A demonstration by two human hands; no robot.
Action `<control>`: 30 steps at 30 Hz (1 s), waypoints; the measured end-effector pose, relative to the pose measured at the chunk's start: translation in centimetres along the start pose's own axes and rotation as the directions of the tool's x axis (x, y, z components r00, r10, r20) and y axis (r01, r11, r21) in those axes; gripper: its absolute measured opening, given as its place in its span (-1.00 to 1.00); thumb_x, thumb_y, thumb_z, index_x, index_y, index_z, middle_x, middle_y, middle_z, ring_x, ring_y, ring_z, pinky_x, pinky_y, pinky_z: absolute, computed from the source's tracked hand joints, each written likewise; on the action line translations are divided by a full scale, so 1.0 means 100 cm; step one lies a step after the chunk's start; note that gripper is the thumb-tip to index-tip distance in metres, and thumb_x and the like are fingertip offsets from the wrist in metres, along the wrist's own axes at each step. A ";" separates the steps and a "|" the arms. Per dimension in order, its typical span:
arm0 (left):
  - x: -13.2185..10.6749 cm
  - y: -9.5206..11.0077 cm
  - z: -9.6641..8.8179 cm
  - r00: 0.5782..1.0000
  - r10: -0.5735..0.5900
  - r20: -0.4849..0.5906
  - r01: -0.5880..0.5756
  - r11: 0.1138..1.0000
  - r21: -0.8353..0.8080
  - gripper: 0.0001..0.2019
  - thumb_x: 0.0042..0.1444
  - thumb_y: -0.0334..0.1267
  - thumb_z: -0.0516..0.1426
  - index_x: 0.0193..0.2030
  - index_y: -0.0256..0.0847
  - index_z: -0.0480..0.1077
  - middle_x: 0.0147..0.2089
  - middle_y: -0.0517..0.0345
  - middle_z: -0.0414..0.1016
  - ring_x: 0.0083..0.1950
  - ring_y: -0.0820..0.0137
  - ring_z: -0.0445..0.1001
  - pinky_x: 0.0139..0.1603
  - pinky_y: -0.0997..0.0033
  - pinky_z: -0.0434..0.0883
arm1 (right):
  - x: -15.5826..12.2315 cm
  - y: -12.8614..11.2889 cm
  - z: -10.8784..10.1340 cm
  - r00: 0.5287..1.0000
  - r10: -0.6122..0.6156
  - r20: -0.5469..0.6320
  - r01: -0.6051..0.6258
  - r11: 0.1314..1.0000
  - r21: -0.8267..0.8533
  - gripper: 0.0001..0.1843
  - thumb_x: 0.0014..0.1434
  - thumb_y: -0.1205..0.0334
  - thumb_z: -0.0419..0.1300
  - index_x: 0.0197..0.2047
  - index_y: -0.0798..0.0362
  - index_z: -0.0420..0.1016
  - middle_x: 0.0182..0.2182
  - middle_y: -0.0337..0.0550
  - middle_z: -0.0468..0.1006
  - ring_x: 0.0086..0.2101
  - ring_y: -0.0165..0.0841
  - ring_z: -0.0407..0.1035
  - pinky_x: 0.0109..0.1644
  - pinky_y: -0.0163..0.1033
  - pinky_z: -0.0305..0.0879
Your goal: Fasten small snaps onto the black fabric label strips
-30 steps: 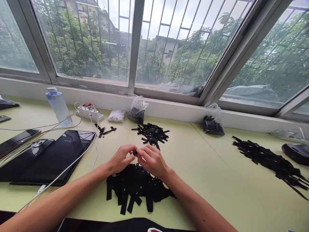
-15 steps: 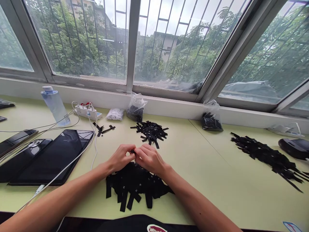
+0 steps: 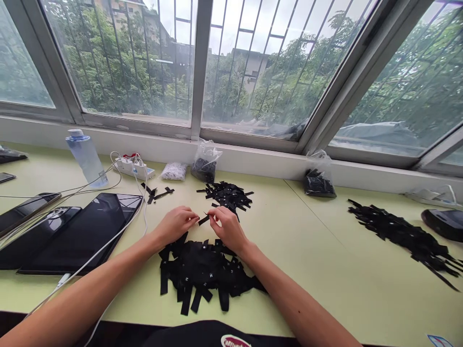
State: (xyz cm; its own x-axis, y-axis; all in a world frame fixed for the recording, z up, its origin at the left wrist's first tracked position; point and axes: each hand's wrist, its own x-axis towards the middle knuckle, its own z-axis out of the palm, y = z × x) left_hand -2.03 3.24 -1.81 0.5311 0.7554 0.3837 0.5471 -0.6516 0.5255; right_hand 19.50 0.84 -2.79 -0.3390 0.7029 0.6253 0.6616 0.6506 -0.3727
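Note:
My left hand (image 3: 176, 223) and my right hand (image 3: 227, 227) meet above the light green table (image 3: 289, 241), each pinching one end of a small black strip (image 3: 203, 220). Just below the hands lies a heap of black strips (image 3: 202, 272) with small white marks. A second, smaller pile of black strips (image 3: 227, 195) lies beyond the hands, toward the window sill.
Left of the hands lie dark tablets (image 3: 83, 231) and phones (image 3: 25, 206) with white cables, a power strip (image 3: 133, 167) and a water bottle (image 3: 87, 158). Plastic bags (image 3: 205, 164) sit by the sill. A long pile of black strips (image 3: 401, 236) spreads at the right.
My hands moved slightly away from me and apart, and the small black strip now shows stretched between the fingertips. The camera view shifted a little.

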 end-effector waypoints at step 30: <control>-0.003 -0.004 0.004 0.998 -0.012 -0.056 0.012 1.000 -0.002 -0.77 0.30 -0.16 0.12 -0.18 -0.11 0.61 -0.20 0.04 0.58 -0.19 0.28 0.54 -0.14 0.33 0.42 | -0.008 0.012 -0.004 0.980 0.014 0.196 -0.002 0.998 -0.062 -0.83 0.20 0.29 0.35 -0.11 0.00 0.58 -0.23 -0.15 0.51 -0.19 -0.27 0.43 -0.05 -0.12 0.33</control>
State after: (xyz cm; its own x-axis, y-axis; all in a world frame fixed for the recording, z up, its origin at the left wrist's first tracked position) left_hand -2.10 3.23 -2.44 0.4875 0.7659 0.4192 0.5520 -0.6424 0.5316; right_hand 20.85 0.98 -3.43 -0.4545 0.7546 0.4733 0.7027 0.6303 -0.3302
